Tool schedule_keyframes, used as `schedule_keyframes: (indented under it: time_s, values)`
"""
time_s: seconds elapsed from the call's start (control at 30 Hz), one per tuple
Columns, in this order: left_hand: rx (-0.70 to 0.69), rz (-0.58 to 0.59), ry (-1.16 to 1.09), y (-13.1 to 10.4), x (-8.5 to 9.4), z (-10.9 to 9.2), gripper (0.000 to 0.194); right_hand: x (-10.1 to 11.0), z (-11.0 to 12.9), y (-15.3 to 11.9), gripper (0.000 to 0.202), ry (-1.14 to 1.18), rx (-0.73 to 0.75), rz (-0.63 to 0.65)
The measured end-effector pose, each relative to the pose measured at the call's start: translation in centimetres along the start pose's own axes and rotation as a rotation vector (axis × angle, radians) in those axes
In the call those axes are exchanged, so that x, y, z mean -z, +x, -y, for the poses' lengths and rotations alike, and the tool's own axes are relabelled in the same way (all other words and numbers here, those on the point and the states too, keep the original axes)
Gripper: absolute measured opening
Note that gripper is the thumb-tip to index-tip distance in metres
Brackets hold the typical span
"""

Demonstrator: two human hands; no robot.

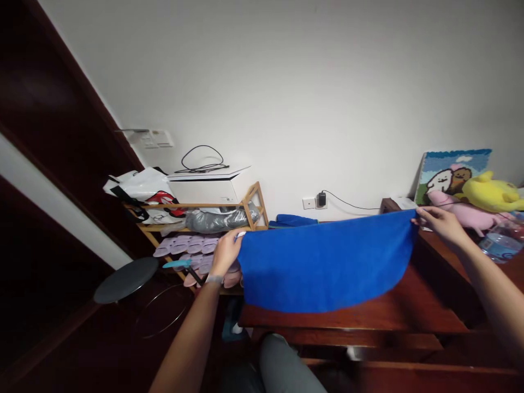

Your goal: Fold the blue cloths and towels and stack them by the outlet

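A plain blue towel (327,265) hangs stretched out in the air between my two hands. My left hand (226,252) pinches its upper left corner, where a small white label shows. At the upper right corner, my right hand (440,222) grips the cloth between thumb and fingers. The towel's top edge is taut and rises slightly to the right, while its lower edge sags in a curve. Below and behind it lies a reddish-brown wooden bench (429,311). More folded blue cloth (292,220) shows behind the towel, partly hidden by it.
Left of the bench stands a wooden shoe rack (262,204) with purple slippers (188,244) and a white box (204,188). A round stool (126,279) is further left. Plush toys (491,194) and a plastic bottle (501,245) sit at right. A charger (322,198) is plugged into the wall.
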State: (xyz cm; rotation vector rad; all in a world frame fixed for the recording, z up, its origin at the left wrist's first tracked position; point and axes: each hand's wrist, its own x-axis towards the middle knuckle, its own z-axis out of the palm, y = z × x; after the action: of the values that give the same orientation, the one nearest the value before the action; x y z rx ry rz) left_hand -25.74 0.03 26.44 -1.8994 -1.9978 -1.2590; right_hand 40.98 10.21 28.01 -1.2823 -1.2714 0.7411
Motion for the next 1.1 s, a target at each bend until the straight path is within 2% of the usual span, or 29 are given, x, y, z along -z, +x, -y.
schedule_keyframes:
  time_s: [0.1, 0.2, 0.27, 0.37, 0.47, 0.53, 0.63, 0.7, 0.87, 1.0, 1.1]
  values:
    - [-0.014, -0.092, 0.021, 2.9, -0.3, -1.2, 0.032, -0.3, 0.1, 2.3, 0.044, 0.037, 0.04, -0.07]
    - [-0.019, -0.189, 0.028, 2.0, -0.9, -0.9, 0.036, 0.2, -1.3, 2.1, 0.035, 0.092, 0.055, -0.155]
    - [-0.007, -0.23, 0.038, -0.8, -2.0, 0.3, 0.036, 0.5, -3.5, 0.6, 0.035, 0.063, 0.055, -0.191]
    - [0.089, -0.212, 0.046, -7.0, -5.0, 2.6, 0.034, 0.0, -8.7, -2.9, 0.041, -0.059, 0.012, -0.231]
    - [0.13, -0.088, 0.002, -13.2, -8.8, 4.4, 0.03, -1.8, -15.1, -6.8, 0.048, -0.174, -0.057, -0.21]
    - [0.131, 0.01, -0.064, -16.5, -11.3, 5.4, 0.027, -3.2, -19.5, -9.1, 0.048, -0.23, -0.13, -0.153]
    - [0.142, 0.131, -0.138, -20.0, -14.2, 7.1, 0.022, -4.4, -24.8, -11.7, 0.04, -0.354, -0.257, -0.063]
    - [0.118, 0.163, -0.132, -21.7, -15.3, 8.7, 0.023, -4.3, -27.4, -12.8, 0.037, -0.435, -0.293, -0.018]
    - [-0.036, 0.176, 0.124, -24.3, -15.9, 12.1, 0.039, -2.5, -30.3, -13.8, 0.041, -0.519, -0.263, -0.011]
    - [-0.119, 0.22, 0.258, -25.1, -15.8, 12.8, 0.051, -1.1, -31.1, -14.3, 0.048, -0.544, -0.22, -0.03]
    - [-0.154, 0.258, 0.258, -25.7, -15.8, 13.0, 0.05, -0.7, -31.8, -15.4, 0.049, -0.572, -0.175, -0.025]
